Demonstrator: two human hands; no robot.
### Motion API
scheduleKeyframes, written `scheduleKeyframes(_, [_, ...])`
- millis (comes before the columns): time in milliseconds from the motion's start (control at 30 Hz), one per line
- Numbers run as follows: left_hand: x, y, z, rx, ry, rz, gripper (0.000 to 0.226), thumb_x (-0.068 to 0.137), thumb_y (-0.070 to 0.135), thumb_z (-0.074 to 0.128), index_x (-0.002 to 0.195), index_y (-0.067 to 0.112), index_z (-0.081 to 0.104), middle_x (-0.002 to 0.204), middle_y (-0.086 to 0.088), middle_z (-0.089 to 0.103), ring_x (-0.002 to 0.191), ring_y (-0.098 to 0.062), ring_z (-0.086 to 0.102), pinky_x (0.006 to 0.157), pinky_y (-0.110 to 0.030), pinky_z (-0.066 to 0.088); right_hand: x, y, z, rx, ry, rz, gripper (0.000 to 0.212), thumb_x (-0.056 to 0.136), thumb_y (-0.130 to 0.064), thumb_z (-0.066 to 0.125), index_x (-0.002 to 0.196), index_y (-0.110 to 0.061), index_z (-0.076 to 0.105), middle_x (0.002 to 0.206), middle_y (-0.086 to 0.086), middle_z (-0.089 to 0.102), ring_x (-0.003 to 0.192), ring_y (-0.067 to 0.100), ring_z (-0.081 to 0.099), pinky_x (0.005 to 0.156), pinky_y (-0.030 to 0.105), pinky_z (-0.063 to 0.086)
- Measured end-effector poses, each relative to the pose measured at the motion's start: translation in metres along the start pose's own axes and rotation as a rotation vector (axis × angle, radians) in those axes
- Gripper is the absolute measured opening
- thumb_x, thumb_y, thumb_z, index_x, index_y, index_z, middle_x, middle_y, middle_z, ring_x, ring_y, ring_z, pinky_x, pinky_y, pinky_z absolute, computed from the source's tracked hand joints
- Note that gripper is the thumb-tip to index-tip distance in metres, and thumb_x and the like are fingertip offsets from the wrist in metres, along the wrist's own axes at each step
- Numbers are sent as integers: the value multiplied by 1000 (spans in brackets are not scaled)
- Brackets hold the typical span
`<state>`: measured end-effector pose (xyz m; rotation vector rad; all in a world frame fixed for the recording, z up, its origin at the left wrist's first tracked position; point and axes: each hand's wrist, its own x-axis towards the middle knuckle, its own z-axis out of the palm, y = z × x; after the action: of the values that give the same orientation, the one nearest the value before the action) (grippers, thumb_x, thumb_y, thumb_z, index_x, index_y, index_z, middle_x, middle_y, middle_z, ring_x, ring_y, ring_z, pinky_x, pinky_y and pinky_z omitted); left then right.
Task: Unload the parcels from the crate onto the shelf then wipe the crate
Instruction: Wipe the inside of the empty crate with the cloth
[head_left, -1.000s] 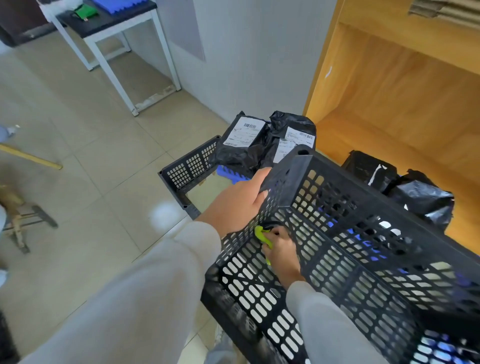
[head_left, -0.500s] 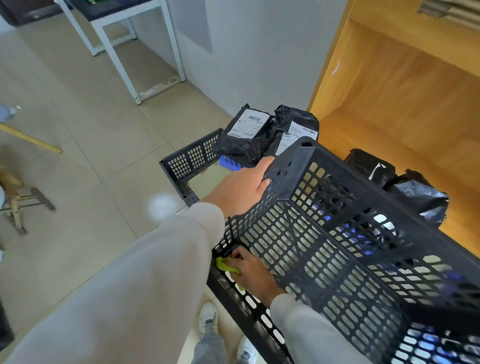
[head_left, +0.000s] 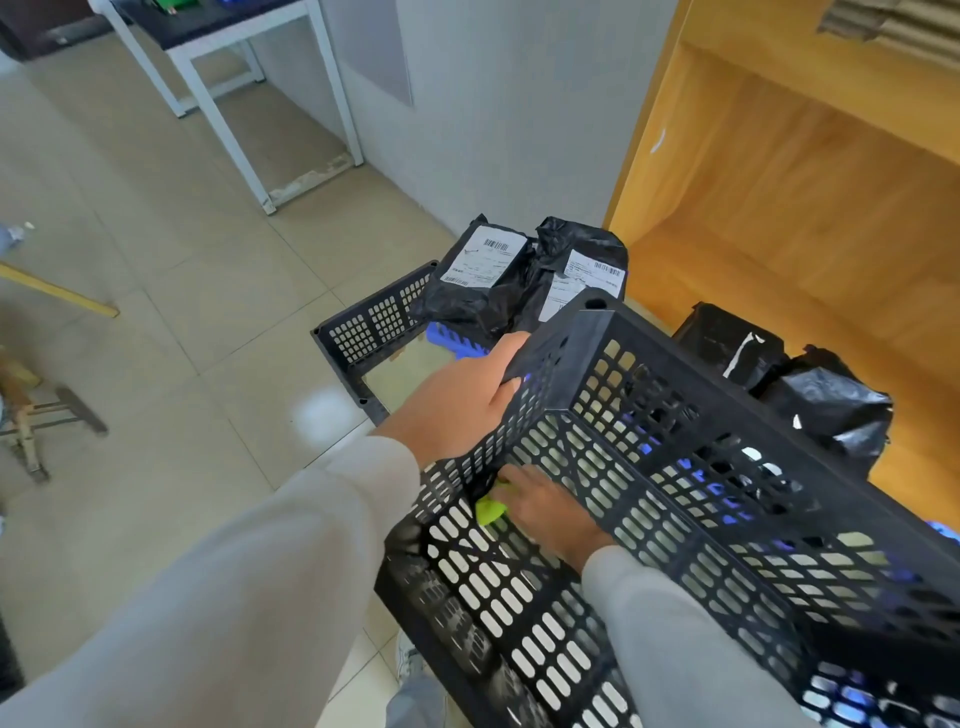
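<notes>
A black perforated plastic crate (head_left: 675, 467) is being held tilted, its open side turned toward the person. The left hand (head_left: 457, 400) is gripping the crate's upper left corner, fingers curled over the rim and thumb on the outer wall. The right hand (head_left: 550, 509) is reaching inside the crate, fingers bent down over a lime-green cloth (head_left: 489, 510) and pressing it against the slotted wall near the crate's left inner corner (only a small fold of the cloth is showing past the fingers). Both forearms are wearing light grey sleeves (head_left: 260, 597).

Beyond the crate's far corner, two black bagged parcels with white shipping labels (head_left: 483, 280) are lying on top of a second black crate (head_left: 374, 327) standing on the tiled floor (head_left: 156, 364). To the right of the held crate, two more black parcels (head_left: 779, 374) are sitting on the wooden shelf (head_left: 779, 234), touching each other. Far behind the crate, a white-legged table (head_left: 234, 93) is standing against the grey wall.
</notes>
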<state>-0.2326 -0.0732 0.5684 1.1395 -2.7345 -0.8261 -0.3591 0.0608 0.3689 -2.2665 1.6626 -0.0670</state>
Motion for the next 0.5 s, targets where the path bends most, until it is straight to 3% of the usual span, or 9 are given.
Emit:
scheduleKeyframes(233, [0,0,0,18,4,12,54,108,28,41,158,24,20,55,4,42,46,-13,43,47,-23,28,-7,68,-29,-158,30,262,75,51,9,86,119,-17,65,123,5,60,94,25,68,64,33,61])
scheduleKeyframes(367, [0,0,-1,10,-6,18,53,108,28,41,157,27,21,56,3,44,49,-19,48,49,-29,33,-15,73,-36,-205,75,430,71,36,8,90,102,-14,71,109,7,63,80,25,67,52,33,56])
scheduleKeyframes(433, [0,0,0,-4,-6,10,54,108,28,41,158,27,20,54,3,43,47,-18,45,47,-30,34,-17,65,-30,-163,108,531,64,41,7,91,100,-12,74,105,9,67,79,27,70,50,33,55])
scheduleKeyframes(500, [0,-1,0,-25,-7,0,57,108,28,41,160,28,17,53,2,42,46,-18,44,49,-37,38,-18,51,-22,-22,172,657,47,61,5,85,105,-12,74,107,10,69,82,29,71,54,36,59])
